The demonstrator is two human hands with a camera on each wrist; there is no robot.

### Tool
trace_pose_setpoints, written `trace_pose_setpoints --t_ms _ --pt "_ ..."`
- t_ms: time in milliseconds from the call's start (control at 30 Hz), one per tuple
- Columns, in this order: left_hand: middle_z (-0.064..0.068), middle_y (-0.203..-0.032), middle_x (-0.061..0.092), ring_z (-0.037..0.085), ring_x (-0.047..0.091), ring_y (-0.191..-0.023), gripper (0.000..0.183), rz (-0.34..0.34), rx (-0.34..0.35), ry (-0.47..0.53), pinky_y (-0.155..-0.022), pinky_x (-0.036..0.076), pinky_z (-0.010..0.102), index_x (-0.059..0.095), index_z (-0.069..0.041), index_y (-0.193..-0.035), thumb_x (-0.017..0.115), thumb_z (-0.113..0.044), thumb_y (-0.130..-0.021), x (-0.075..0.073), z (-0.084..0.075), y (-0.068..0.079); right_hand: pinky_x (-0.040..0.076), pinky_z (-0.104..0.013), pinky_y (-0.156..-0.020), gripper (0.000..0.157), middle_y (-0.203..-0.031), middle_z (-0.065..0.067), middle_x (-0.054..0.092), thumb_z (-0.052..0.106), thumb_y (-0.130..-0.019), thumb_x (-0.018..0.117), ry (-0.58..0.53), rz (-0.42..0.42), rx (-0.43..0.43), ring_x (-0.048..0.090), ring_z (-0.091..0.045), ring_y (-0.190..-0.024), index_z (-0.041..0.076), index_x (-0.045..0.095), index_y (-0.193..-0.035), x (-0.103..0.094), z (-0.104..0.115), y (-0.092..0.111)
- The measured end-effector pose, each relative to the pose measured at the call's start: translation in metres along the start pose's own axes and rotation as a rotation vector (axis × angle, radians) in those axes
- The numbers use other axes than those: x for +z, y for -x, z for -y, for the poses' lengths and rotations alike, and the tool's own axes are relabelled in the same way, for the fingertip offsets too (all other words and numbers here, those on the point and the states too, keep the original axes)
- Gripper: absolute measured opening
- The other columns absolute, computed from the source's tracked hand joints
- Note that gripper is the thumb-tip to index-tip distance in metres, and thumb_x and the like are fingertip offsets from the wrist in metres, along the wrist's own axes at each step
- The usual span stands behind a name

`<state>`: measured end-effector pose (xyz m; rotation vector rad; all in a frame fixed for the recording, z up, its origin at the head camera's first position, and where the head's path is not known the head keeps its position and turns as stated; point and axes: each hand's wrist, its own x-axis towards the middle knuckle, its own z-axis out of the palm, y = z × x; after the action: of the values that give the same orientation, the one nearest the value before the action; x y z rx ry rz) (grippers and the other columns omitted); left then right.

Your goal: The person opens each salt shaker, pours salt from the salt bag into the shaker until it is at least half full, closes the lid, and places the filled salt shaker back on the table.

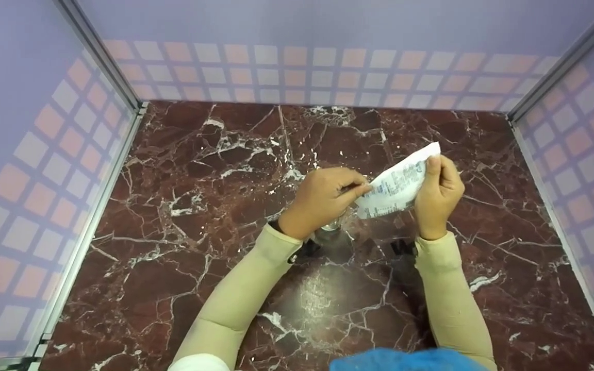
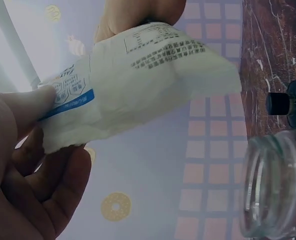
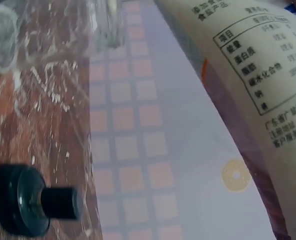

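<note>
Head view: the left hand (image 1: 323, 198) pinches the lower-left end of a white printed packet (image 1: 399, 186) between thumb and fingers, while the right hand (image 1: 439, 193) grips its upper-right end, thumb laid over the near face. The packet slants between the 2 hands, raised above a dark red, white-veined tabletop (image 1: 173, 288). Its visible faces carry rows of small characters, a boxed table and a blue band; its contents are hidden. In the left wrist view, the end at the left hand shows an uneven edge.

Below the hands, 1 transparent glass jar (image 2: 273, 185) stands upright, its mouth uppermost; whether it holds anything cannot be told. From above, the left hand and wrist partly cover the jar. On its right, a little apart, stands 1 dark knobbed object (image 3: 35, 201), with a narrower black top.

Farther out, white flakes (image 1: 314, 154) lie scattered over the tabletop, mostly beyond the left hand. Pale sleeves (image 1: 240, 288) cover the forearms, and blue cloth (image 1: 405, 360) enters at the lower edge. Lilac panels (image 1: 328, 26) with pink and white squares enclose 3 sides, joined by metal posts (image 1: 103, 51).
</note>
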<state>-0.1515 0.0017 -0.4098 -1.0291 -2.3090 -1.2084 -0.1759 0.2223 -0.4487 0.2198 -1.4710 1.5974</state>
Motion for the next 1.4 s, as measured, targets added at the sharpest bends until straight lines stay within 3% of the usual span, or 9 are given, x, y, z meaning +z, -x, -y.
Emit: trace_pose_setpoints --t_ms 100,267,533,733,1000,1400 --pt "-0.004 -0.087 0.075 0.002 0.056 -0.063 0.021 0.036 -0.003 -0.006 -0.063 0.048 0.017 0.079 -0.013 -0.095 0.07 -0.031 -0.099 0.001 0.005 0.006 0.04 -0.017 -0.056 0.013 -0.073 0.001 0.062 -0.015 -0.096 0.056 0.044 0.018 -0.056 0.052 -0.006 -0.06 -0.018 0.066 -0.088 -0.002 -0.003 0.002" --pt "-0.003 -0.088 0.076 0.003 0.063 -0.07 0.019 0.047 -0.018 -0.01 -0.07 0.052 0.018 0.079 -0.013 -0.095 0.07 -0.029 -0.099 0.002 0.012 0.012 0.04 -0.016 -0.056 0.013 -0.072 0.0 0.062 -0.009 -0.097 0.062 0.09 0.036 -0.106 0.051 -0.004 -0.059 -0.015 0.069 -0.088 0.0 -0.005 0.006" --pt "-0.006 -0.095 0.078 0.003 0.069 -0.08 0.014 -0.021 -0.081 0.033 -0.078 0.054 0.018 0.08 -0.017 -0.095 0.074 -0.03 -0.096 0.009 0.022 0.017 0.039 -0.016 -0.056 0.013 -0.073 0.001 0.06 -0.013 -0.097 0.059 0.108 0.036 -0.092 0.05 -0.003 -0.059 -0.017 0.066 -0.087 0.0 -0.008 0.012" --pt "-0.004 -0.095 0.077 0.003 0.063 -0.071 0.015 0.035 -0.058 0.023 -0.068 0.052 0.018 0.078 -0.014 -0.098 0.07 -0.027 -0.099 0.01 0.028 0.015 0.041 -0.016 -0.059 0.012 -0.074 -0.002 0.063 -0.012 -0.095 0.062 0.163 0.017 -0.121 0.053 -0.003 -0.062 -0.015 0.068 -0.086 -0.004 -0.011 0.01" --pt "-0.003 -0.094 0.076 0.007 0.068 -0.081 0.016 0.071 -0.059 -0.023 -0.078 0.054 0.02 0.078 -0.013 -0.097 0.071 -0.027 -0.099 0.003 0.033 0.012 0.036 -0.015 -0.058 0.017 -0.066 -0.016 0.056 -0.006 -0.096 0.066 0.242 0.048 -0.143 0.047 -0.002 -0.061 -0.013 0.066 -0.081 -0.004 -0.014 0.006" --pt "-0.004 -0.093 0.076 0.007 0.069 -0.083 0.016 0.089 -0.072 -0.044 -0.081 0.055 0.022 0.079 -0.015 -0.095 0.071 -0.029 -0.099 0.001 0.036 0.015 0.038 -0.016 -0.058 0.013 -0.067 -0.019 0.06 -0.008 -0.094 0.065 0.246 0.101 -0.156 0.05 -0.004 -0.06 -0.01 0.07 -0.082 -0.003 -0.006 0.007"
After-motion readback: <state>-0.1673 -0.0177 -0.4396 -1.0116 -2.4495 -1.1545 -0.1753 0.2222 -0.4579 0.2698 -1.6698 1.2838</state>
